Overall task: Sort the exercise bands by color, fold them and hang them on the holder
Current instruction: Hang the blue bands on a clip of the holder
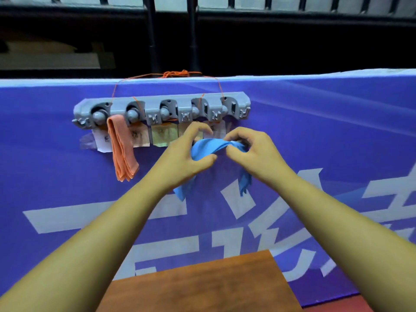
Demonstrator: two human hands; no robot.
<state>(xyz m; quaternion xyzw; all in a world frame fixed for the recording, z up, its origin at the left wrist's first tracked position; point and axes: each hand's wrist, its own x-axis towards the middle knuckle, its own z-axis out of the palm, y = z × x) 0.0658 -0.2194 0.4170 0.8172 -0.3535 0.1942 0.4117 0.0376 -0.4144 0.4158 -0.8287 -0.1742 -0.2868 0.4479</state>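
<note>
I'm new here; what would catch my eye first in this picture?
The left hand and the right hand pinch a crumpled blue band mid-picture, before a purple-blue banner. Up and to the left, a folded orange band hangs from a grey holder tied on with orange string.

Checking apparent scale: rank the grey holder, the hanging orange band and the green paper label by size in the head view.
1. grey holder
2. orange band
3. green paper label
Similar depth, so the order holds.

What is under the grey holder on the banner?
A row of paper labels. The hanging orange band overlaps the left ones; the left hand and blue band hide most of the right ones.
</note>
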